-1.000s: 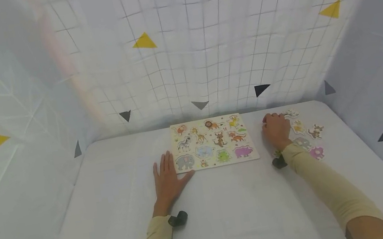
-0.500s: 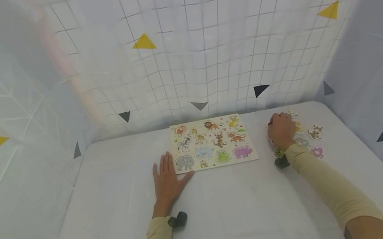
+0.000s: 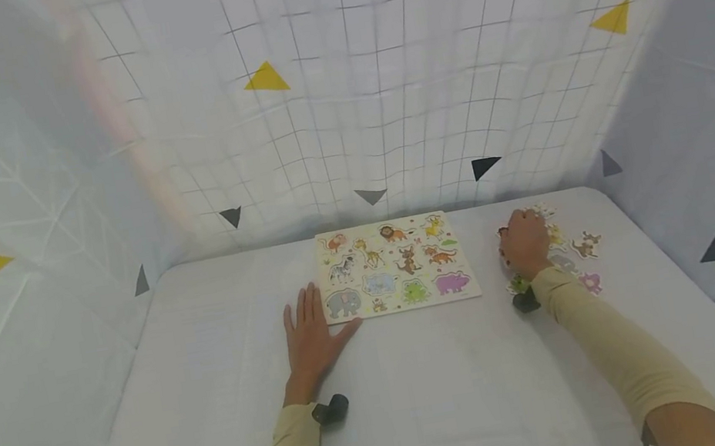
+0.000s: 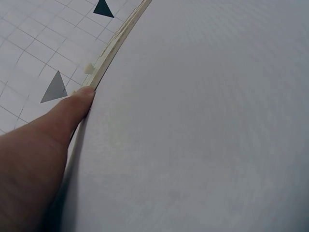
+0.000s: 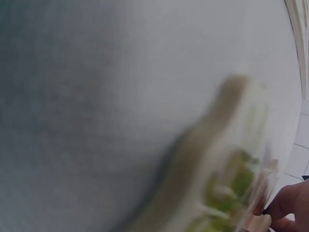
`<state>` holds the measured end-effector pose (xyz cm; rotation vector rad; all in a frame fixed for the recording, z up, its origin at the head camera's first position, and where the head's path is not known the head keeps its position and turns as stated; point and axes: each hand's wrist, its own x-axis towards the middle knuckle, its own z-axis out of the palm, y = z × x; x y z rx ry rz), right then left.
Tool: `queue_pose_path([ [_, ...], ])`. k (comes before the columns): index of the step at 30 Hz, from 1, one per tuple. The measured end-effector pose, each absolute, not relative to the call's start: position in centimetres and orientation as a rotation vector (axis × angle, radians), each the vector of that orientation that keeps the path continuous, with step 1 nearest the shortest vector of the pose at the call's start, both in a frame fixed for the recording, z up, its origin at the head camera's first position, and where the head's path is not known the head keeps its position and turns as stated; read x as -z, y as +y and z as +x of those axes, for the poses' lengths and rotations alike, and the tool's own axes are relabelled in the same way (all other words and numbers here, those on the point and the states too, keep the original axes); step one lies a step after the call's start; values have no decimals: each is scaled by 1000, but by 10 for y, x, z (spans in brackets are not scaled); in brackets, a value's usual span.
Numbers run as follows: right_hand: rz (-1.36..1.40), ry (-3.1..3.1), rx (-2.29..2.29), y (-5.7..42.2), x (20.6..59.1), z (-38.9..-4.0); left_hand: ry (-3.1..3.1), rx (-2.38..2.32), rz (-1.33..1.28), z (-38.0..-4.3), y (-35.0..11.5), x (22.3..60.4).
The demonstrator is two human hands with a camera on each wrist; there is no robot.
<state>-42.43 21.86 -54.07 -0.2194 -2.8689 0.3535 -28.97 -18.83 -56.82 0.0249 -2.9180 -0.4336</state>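
Note:
A wooden animal puzzle board [image 3: 435, 295] lies at the far middle of the table in the head view. My left hand [image 3: 310, 347] rests flat at its lower left corner, fingers straight along the left side. In the left wrist view the thumb [image 4: 77, 106] touches the board's edge [image 4: 107, 60]. Off to the right, my right hand [image 3: 525, 242] reaches over loose animal pieces with curled fingers. Its fingertips pinch a reddish puzzle piece [image 5: 263, 193] in the right wrist view, mostly hidden. A blurred green piece [image 5: 229, 191] lies close to the camera, under the wrist.
Around the right hand lie a kangaroo piece [image 3: 587, 245], a purple piece [image 3: 590, 283], a grey elephant piece [image 3: 564, 263] and a yellow piece [image 3: 554, 235]. White cloth covers the table [image 3: 427, 399]. A gridded curtain [image 3: 347, 115] hangs behind its far edge.
My right hand has shifted a little to the right over the loose pieces, then stayed nearly in place. The left hand and the board have not moved.

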Motion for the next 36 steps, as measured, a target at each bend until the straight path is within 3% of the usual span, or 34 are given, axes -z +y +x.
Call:
queue_pose_path([
  [20, -175, -2901, -399, 218, 530, -424, -2912, 452, 25, -290, -188, 570],
  [36, 21, -2761, -612, 189, 521, -433, -2910, 457, 28, -289, -188, 568],
])
